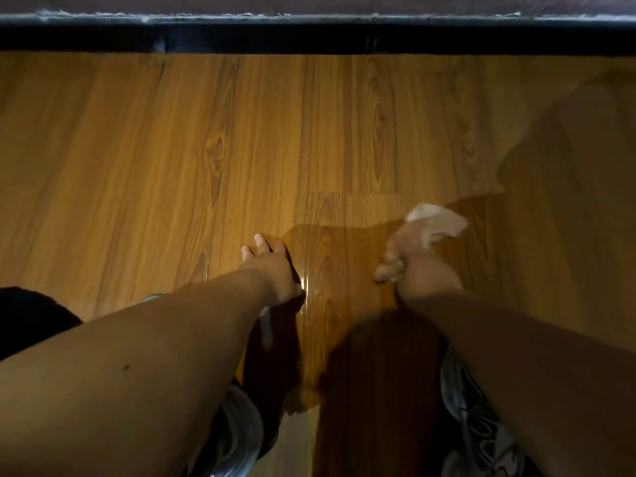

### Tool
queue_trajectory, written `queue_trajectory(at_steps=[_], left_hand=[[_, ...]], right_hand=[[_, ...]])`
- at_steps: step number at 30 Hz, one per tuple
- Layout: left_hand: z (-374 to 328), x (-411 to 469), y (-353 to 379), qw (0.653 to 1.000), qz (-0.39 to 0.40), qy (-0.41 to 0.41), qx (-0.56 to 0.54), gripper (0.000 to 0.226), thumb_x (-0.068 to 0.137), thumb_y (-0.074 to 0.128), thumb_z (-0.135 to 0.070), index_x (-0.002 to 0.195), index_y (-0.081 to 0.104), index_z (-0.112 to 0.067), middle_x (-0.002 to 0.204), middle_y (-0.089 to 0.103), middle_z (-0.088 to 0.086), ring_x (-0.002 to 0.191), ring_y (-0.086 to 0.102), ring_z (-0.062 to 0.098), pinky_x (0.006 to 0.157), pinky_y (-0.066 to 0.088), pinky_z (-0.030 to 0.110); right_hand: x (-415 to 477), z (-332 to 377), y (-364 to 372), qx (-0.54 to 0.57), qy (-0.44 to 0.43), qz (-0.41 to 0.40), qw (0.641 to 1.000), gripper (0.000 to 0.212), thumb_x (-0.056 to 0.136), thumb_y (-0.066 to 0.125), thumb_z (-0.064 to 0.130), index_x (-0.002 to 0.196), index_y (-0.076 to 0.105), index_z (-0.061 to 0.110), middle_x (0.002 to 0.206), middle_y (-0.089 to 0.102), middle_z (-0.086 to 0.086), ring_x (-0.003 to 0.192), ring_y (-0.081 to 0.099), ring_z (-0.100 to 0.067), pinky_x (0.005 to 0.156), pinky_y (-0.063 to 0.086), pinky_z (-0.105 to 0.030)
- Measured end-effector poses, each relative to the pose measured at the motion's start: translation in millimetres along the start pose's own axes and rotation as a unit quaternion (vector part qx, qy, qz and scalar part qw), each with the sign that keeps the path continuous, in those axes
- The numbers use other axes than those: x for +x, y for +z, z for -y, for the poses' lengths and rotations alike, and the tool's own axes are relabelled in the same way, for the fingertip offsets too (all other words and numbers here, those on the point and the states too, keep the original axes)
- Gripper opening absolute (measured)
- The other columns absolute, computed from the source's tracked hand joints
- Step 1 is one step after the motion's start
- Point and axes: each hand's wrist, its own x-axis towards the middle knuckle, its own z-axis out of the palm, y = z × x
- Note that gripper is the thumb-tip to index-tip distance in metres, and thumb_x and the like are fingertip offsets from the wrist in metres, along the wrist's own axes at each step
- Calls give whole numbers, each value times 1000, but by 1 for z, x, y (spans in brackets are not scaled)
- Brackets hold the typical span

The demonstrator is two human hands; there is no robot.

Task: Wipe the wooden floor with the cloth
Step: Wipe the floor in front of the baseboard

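Head view of the wooden floor [137, 149] being wiped. The right hand [406, 259] gripped a pale cloth [437, 222], with the fingers curled round its bunched end so that the free end pointed toward the dark ledge [309, 37]. Motion blur hid whether the cloth touched the boards. Of all the things shown, the cloth lay nearest the ledge, though well short of it. The left hand [272, 266] rested flat on the floor, fingers straight and slightly spread. It lay a little farther from the ledge than the cloth and toward the ledge's left end. It probably served as a prop for the leaning body, which left the right hand free to stroke. A glossy streak [304, 287] on the side of the left hand away from the ledge suggested damp boards. The duller boards nearer the ledge probably awaited wiping.
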Motion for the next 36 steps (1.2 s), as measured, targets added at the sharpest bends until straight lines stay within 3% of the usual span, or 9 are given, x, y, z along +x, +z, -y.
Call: queue_trajectory(at_steps=[4,10,15,20,24,28,30,32,36], left_hand=[[0,-3,1,998,-5,56,9,99,87,66,-38,153,-6,-27,158,-20,14,146,-6,38,118,18,49],[-4,-8,-2,995,17,86,54,100,83,66,-45,154,-3,-28,159,-15,13,146,7,35,116,23,44],[-9,12,5,988,-73,112,73,89,83,66,-41,153,12,-28,160,-10,15,147,3,35,118,15,41],[-44,46,-5,977,-174,122,23,74,85,62,-38,148,24,-28,161,-6,11,147,2,33,116,15,40],[-69,57,-21,984,-115,133,31,81,87,62,-41,151,12,-34,160,-16,4,147,-4,31,116,19,47],[-80,68,-32,989,-89,109,36,87,85,63,-44,151,7,-37,159,-19,4,146,-7,33,116,20,51],[-84,73,-33,985,-115,113,56,87,84,63,-46,151,8,-36,160,-17,6,147,-8,32,118,15,49],[-89,82,-40,980,-142,123,58,90,82,62,-48,151,6,-36,160,-16,7,147,-10,30,118,7,47],[-101,102,-62,984,-116,111,71,100,80,65,-53,152,-4,-38,159,-22,4,146,-17,27,118,0,49]], right_hand=[[-28,25,22,-128,-224,88,962,82,92,50,1,156,6,28,162,-15,4,149,-6,-24,120,12,-43],[-41,20,27,-211,-250,79,942,80,93,47,7,155,1,29,161,-17,7,149,-4,-22,118,12,-32],[-21,5,23,-173,-261,41,949,66,101,35,28,153,-5,39,159,-18,16,149,-10,-17,119,5,-43],[31,-66,-11,-1,-19,-43,999,60,100,33,46,154,8,38,163,-2,6,149,-5,-26,118,3,-51],[42,-114,-50,-114,131,54,983,56,102,39,21,152,15,32,160,-4,-13,147,-7,-39,114,12,-62],[38,-62,-31,-185,-13,-95,978,39,95,46,21,134,46,23,138,45,-10,124,47,-31,94,45,-44],[34,-31,-7,-155,-172,-131,964,49,95,47,28,143,38,23,146,41,-7,131,42,-27,104,37,-44],[40,-9,-1,-150,-291,-32,944,78,90,54,44,153,11,29,162,6,3,146,10,-18,117,11,-47],[97,-42,-36,-141,-199,-128,961,50,95,44,32,144,35,29,151,35,-1,138,34,-27,111,29,-47]])
